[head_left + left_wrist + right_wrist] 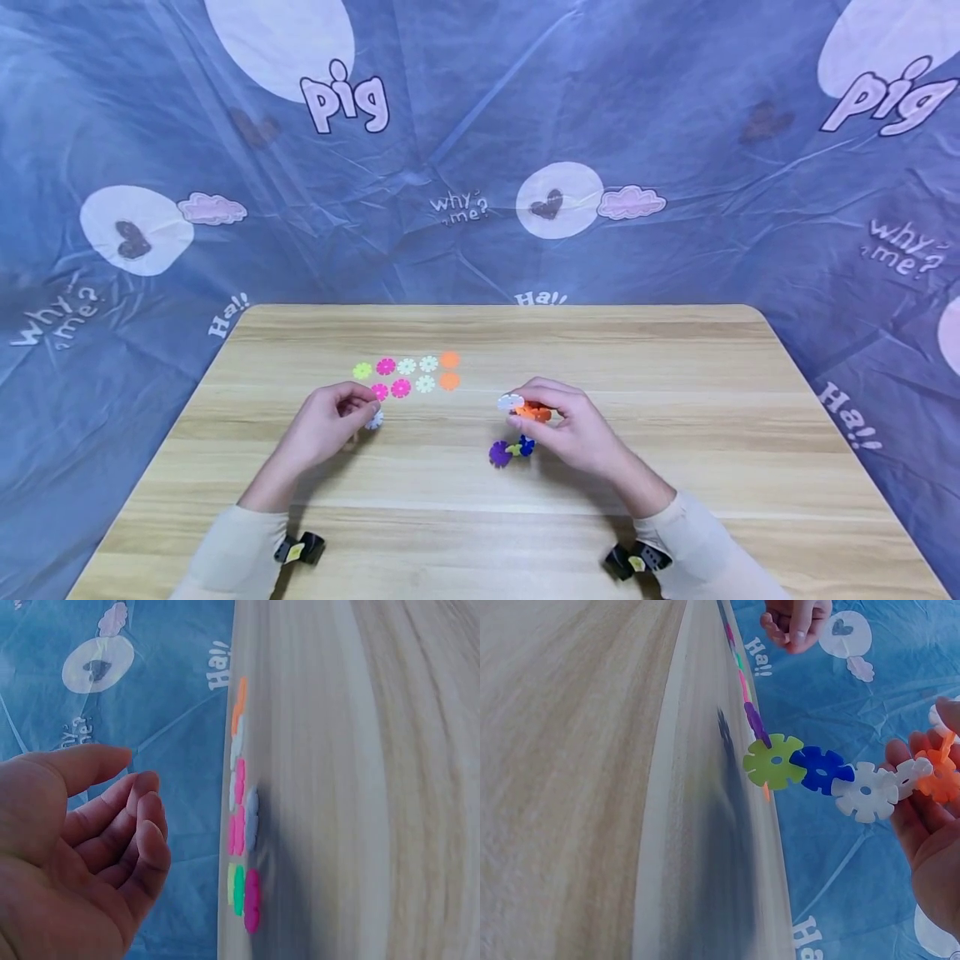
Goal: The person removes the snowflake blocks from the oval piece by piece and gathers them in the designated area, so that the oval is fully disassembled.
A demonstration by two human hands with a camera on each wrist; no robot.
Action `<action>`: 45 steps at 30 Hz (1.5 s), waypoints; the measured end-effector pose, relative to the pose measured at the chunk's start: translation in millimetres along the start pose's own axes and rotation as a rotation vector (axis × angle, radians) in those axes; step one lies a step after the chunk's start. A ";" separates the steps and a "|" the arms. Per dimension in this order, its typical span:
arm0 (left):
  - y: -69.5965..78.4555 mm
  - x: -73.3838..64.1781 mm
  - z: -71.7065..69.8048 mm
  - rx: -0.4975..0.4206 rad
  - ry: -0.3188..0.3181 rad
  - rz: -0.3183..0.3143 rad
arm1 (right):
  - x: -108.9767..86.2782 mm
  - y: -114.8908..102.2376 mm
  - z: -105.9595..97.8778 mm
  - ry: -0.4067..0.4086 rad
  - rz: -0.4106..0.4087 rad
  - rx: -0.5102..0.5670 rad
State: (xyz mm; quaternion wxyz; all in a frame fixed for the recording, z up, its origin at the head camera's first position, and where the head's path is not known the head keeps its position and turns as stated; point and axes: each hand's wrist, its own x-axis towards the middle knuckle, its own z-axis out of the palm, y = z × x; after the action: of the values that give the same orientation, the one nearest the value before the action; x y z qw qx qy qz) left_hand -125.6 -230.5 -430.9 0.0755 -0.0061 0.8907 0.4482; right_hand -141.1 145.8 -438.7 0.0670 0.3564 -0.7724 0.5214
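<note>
My right hand (573, 429) grips a chain of interlocking plastic snowflake discs above the table. Fingers and thumb hold it around an orange disc (937, 776), and a white disc (510, 402) sticks out past the fingertips. From there the chain hangs through white discs (865, 810), a dark blue disc (810, 761) and a yellow-green disc (761, 769) to a purple disc (499, 453) at its end. With nothing in its loosely curled fingers, my left hand (326, 425) hovers over the table near a loose white disc (377, 422), hiding part of the loose discs.
Loose discs lie flat in rows at the back left: yellow-green (362, 370), pink (386, 367), white (428, 363) and orange (449, 359). Green (239, 891) and magenta (253, 900) discs show in the left wrist view. Behind the wooden table (637, 350) hangs a blue printed cloth (465, 100).
</note>
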 end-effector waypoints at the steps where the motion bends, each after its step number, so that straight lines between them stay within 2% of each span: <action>1: 0.8 -0.5 -0.2 0.002 0.004 0.010 | 0.3 -0.2 -0.1 -0.001 0.001 0.000; 8: 3.8 -1.9 -0.2 -0.017 0.014 0.057 | 0.8 -1.4 -1.5 -0.011 0.025 -0.002; 16: 13.1 -4.9 3.3 -0.022 0.050 0.149 | 1.3 -1.1 -0.5 -0.009 0.006 0.007; 34: 24.8 -8.9 10.4 -0.041 0.041 0.198 | 1.6 -3.9 2.6 0.021 -0.012 0.021; 45: 31.3 -5.7 17.9 -0.031 0.050 0.256 | 2.9 -9.0 0.2 0.000 0.077 -0.008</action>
State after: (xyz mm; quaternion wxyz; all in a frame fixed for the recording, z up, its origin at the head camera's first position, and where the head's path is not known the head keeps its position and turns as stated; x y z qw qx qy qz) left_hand -120.1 -197.8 -415.6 -0.0048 0.0954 0.8788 0.4676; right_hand -137.5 142.5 -430.7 0.0484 0.3263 -0.7877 0.5204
